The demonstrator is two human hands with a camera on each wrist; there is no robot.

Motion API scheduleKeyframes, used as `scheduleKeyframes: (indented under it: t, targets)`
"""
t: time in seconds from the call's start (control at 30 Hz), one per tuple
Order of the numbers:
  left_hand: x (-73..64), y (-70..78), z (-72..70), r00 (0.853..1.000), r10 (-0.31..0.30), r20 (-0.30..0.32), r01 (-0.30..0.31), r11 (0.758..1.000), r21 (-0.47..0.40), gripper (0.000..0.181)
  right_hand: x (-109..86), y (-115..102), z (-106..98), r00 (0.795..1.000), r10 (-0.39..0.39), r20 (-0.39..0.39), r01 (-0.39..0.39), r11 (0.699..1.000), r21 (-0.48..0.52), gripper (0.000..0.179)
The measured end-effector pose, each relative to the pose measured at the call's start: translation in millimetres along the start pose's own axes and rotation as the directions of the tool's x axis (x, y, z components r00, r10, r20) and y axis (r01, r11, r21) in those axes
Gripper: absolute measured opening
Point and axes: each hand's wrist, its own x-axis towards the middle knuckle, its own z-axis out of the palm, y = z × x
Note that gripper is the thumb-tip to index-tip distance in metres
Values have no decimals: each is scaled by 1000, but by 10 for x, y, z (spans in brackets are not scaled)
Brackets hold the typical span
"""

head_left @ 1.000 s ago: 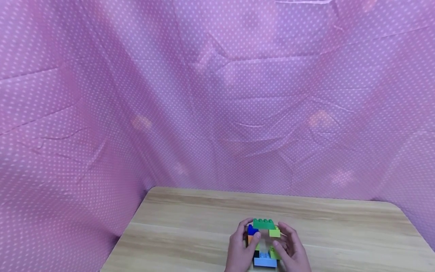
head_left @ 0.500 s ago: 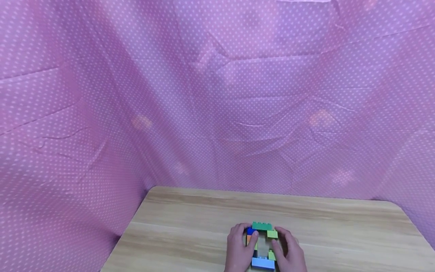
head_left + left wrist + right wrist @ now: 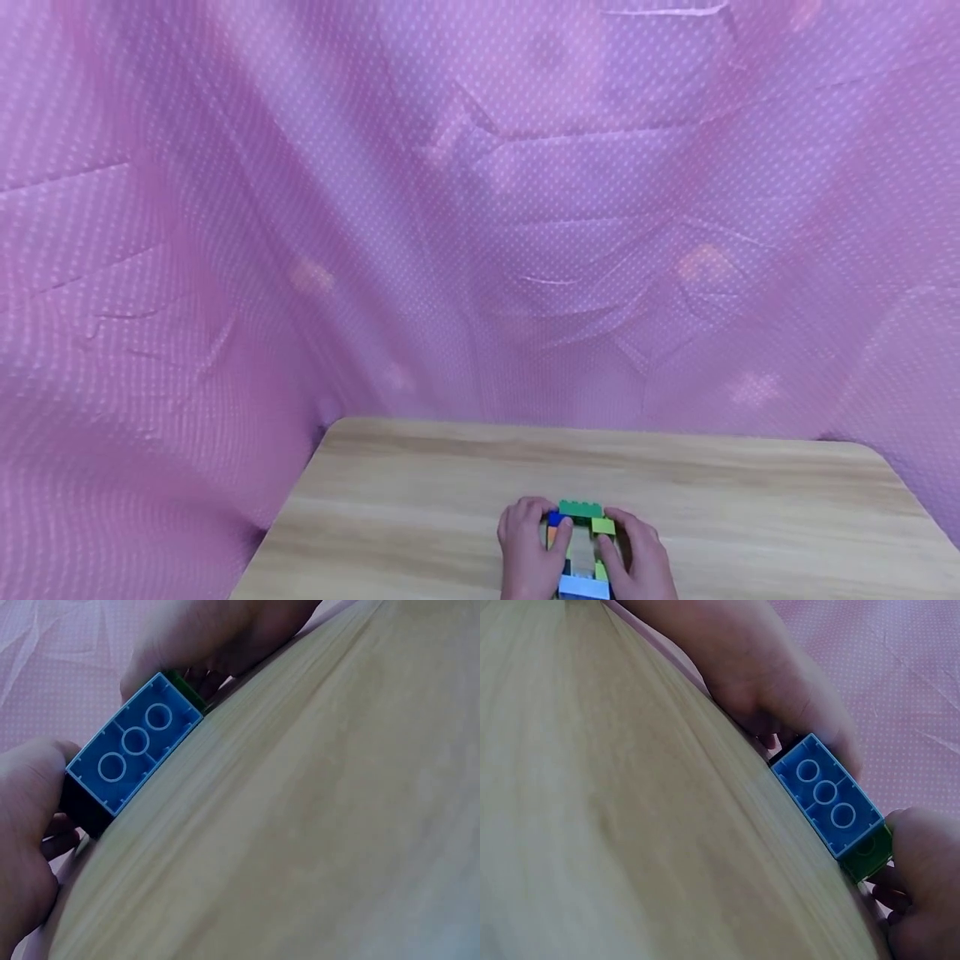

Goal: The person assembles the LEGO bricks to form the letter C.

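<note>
A frame of toy building bricks lies on the table between both hands. Its far side is a green brick point(image 3: 581, 507), its near side a light blue brick point(image 3: 585, 587). Dark blue point(image 3: 556, 518) and orange point(image 3: 552, 535) bricks show along the left; a lime brick point(image 3: 603, 526) sits at the far right corner. My left hand point(image 3: 527, 546) grips the left side, thumb on the inner edge. With thumb and fingers, my right hand point(image 3: 639, 557) holds the right side, hiding part of it. Both wrist views show the light blue brick's hollow underside point(image 3: 135, 741), with a black brick point(image 3: 85, 808) beside it.
The wooden table point(image 3: 390, 500) has rounded far corners. Pink dotted cloth point(image 3: 480, 208) hangs behind it and along its sides.
The brick frame has shifted slightly toward me with both hands on it. The right hand has drawn in closer to the right side. The head view has tilted a little.
</note>
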Motion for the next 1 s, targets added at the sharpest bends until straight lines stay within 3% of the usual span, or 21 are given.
scheduleKeyframes:
  t: [0.17,0.3,0.5,0.63,1.0]
  targets:
    - [-115,-18,101,1000,2,4,-2,1000,-5,16,-123,98,3,997,-29,-71,22,995,-98,36]
    - [-183,-41,25,999,-32,5,32,999,-10,19,-216,84,99,990,-64,-123,47,990,-133,36]
    - [-195,-10,-168,999,-43,-20,43,999,5,22,-218,-53,167,999,-3,-37,2,1000,-31,37]
    - [-173,10,-250,999,-51,-15,51,999,14,21,-208,-123,182,1000,14,-11,-14,1000,-15,38]
    - [-166,46,-237,998,-60,-29,60,998,8,22,-195,-159,148,1000,15,2,-15,1000,-13,38]
